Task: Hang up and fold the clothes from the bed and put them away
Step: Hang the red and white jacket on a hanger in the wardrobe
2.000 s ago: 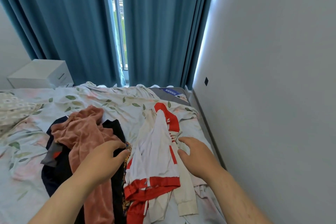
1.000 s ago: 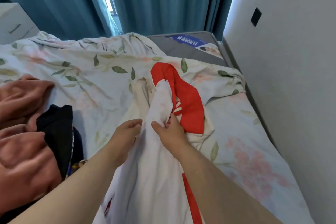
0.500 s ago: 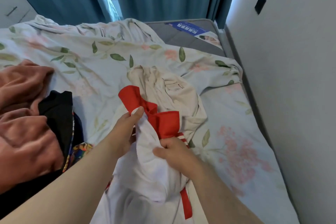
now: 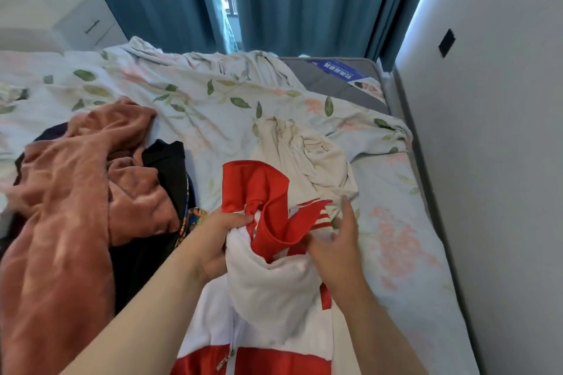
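– Head cam, starting at the fingers: got the left fingers point(image 4: 240, 218) curled tight into the red collar end of the red-and-white jacket point(image 4: 274, 283), with the left hand point(image 4: 219, 240) bunching that end up.
– And the right fingers point(image 4: 347, 210)?
– Loose and fairly straight, bit blurry, just brushing the jacket's right edge. Not clamped on anything, going by the right hand point(image 4: 338, 246).
– Whereabouts for the jacket, then?
– Lying on the near part of the bed point(image 4: 402, 268), running toward the camera, zip down the middle, red band at the bottom. Touching a crumpled cream top point(image 4: 307, 161) just behind it. Off to the left, big pink fleece thing point(image 4: 76, 192) piled over a black garment point(image 4: 164, 167). Under all that, leafy floral duvet point(image 4: 198, 106). Grey mattress corner point(image 4: 332, 85) poking out at the far right by the wall point(image 4: 502, 131), teal curtains point(image 4: 304, 0) behind, white nightstand point(image 4: 76, 18) far left.
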`<state>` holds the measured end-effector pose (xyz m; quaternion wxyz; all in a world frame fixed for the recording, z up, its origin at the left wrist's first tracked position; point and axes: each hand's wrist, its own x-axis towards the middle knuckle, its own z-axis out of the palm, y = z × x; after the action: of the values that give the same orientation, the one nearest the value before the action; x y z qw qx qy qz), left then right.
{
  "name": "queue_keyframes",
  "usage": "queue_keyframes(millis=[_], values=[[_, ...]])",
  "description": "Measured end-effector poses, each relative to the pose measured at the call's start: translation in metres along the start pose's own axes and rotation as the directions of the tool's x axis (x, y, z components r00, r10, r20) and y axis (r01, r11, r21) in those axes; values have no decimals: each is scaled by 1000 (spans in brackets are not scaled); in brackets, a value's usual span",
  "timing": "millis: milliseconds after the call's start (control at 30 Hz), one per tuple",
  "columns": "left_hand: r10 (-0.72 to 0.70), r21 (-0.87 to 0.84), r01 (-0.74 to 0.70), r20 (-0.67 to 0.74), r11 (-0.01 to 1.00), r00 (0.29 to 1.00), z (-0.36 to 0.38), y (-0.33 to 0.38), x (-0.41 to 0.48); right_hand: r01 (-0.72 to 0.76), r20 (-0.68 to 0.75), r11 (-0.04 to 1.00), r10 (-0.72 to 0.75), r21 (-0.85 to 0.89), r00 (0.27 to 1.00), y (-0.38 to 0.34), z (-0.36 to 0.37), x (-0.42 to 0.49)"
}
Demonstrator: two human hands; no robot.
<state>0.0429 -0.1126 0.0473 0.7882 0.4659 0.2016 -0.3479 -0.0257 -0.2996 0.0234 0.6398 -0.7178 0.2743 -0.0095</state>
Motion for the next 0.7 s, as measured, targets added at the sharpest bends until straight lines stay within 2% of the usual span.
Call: queue_keyframes(millis=[67, 133, 200, 400, 500, 600, 700], values=[[54, -3, -54, 12, 999, 998, -8, 9, -28, 116, 289, 992, -99, -40, 952, -14, 11, -14], [125, -31, -124, 13, 992, 992, -18, 21, -60, 234, 438, 959, -144, -159, 887, -33, 25, -37], [203, -51, -203, -6, 978, 979, -30, 35, -97, 243, 438, 963, -170, -117, 883, -55, 39, -62], [406, -104, -415, -100, 904, 909, -71, 77, -254, 194, 292, 959, -250, 208, 923, -157, 62, -165], [523, -102, -534, -115, 839, 844, -89, 92, -349, 22, 355, 909, -185, 415, 916, -216, 74, -237], [603, -97, -613, -113, 784, 789, -104, 105, -437, -151, 438, 862, -90, 485, 894, -261, 89, -311], [679, -66, -691, -141, 720, 720, -119, 119, -516, -172, 472, 844, -105, 507, 875, -302, 102, -374]])
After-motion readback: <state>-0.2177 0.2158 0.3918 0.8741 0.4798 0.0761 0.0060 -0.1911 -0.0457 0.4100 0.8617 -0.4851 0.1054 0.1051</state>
